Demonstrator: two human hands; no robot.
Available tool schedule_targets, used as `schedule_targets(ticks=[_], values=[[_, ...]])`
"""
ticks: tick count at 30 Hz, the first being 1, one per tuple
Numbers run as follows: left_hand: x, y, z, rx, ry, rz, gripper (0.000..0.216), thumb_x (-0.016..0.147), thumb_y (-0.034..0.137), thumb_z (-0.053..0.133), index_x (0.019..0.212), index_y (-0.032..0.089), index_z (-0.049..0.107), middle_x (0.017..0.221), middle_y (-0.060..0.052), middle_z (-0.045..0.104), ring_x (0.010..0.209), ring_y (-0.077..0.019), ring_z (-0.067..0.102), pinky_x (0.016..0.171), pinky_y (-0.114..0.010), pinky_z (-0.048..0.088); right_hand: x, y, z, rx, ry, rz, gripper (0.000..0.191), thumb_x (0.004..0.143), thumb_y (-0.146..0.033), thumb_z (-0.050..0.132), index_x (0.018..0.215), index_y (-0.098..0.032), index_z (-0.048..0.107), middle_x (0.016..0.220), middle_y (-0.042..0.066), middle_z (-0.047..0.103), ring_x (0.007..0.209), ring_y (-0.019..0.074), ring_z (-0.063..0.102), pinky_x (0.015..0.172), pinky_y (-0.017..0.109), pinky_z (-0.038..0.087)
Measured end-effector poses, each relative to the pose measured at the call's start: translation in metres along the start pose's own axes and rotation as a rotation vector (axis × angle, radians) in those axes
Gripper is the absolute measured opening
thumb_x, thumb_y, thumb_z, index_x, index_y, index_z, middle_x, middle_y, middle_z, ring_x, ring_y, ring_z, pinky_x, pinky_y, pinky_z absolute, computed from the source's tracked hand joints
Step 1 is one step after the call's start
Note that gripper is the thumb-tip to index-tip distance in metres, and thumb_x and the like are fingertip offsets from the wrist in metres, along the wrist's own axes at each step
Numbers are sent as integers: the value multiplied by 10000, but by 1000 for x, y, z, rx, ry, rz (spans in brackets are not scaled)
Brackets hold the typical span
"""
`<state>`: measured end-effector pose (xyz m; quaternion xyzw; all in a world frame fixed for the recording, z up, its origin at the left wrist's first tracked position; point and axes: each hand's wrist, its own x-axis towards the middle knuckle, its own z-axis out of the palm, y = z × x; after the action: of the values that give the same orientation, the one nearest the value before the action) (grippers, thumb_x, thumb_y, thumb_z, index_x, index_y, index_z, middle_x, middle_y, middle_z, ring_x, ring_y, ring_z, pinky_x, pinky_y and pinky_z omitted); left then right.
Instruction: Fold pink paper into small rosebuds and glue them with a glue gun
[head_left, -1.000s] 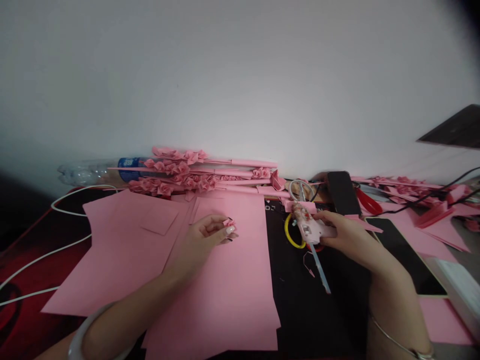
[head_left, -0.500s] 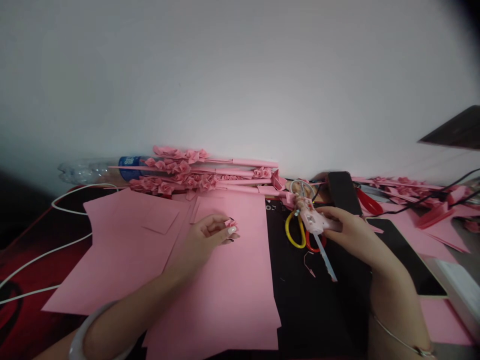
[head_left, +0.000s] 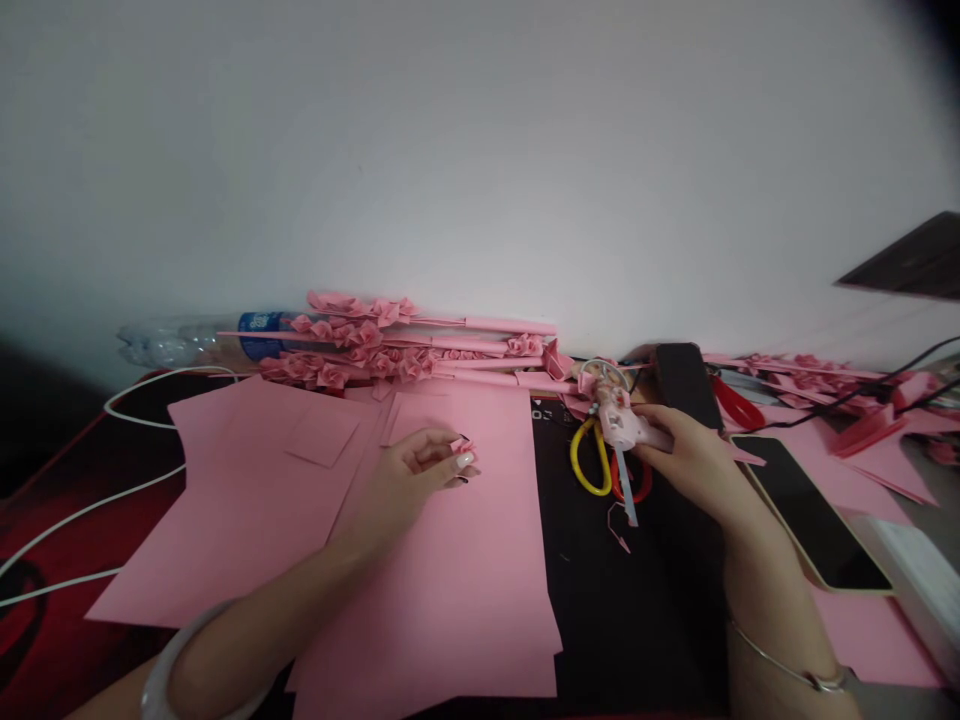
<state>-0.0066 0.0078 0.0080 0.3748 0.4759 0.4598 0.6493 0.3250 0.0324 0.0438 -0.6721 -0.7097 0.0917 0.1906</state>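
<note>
My left hand point(head_left: 420, 470) pinches a small folded pink paper flower point(head_left: 464, 449) between thumb and fingers, over a stack of pink paper sheets point(head_left: 465, 580). Toward the right, my right hand point(head_left: 690, 455) is closed round the handle of a pale pink hot glue gun point(head_left: 621, 425). A translucent glue stick point(head_left: 625, 490) sticks out of the gun's back end toward me. The gun's front points at the wall, near a roll of tape point(head_left: 604, 374). Beneath it lie scissors with one yellow handle point(head_left: 587, 470) and one red handle, partly covered by the gun.
Paper flower stems point(head_left: 420, 350) lie along the wall, beside a clear plastic bottle point(head_left: 180, 342). A phone point(head_left: 814, 510) and a white box point(head_left: 911, 580) are at right, with a black device point(head_left: 686, 385) behind. A white cable point(head_left: 90, 490) loops at left.
My right hand has moved the glue gun slightly left and away from me, and the glue stick's end has shifted with it. My left hand stays still with the flower.
</note>
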Motion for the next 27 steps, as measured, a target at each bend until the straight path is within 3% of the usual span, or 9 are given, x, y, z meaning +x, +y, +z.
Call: schedule_targets(ticks=[6,12,27], values=[[-1,0,0,26,-5,-2,242,710,309,753,889,187,645,815,-24,714,750,-173,692,705,-274,529,4,-5,11,0,164,-65,421,751,-224,557,1168,-167,579,1103,132,636,1022,302,606,877,425,474],[-1,-1,0,30,-3,3,231,715,304,748,889,190,646,817,-25,718,752,-178,695,699,-273,531,7,-4,27,-35,86,-145,387,765,-235,562,1146,-182,604,1027,123,636,964,304,614,840,421,478],[-2,1,1,16,-18,3,241,709,305,761,882,182,646,788,-26,710,734,-169,694,680,-260,535,7,-2,29,-85,108,-96,454,786,-272,531,1217,-137,581,1018,146,593,951,319,595,844,449,481]])
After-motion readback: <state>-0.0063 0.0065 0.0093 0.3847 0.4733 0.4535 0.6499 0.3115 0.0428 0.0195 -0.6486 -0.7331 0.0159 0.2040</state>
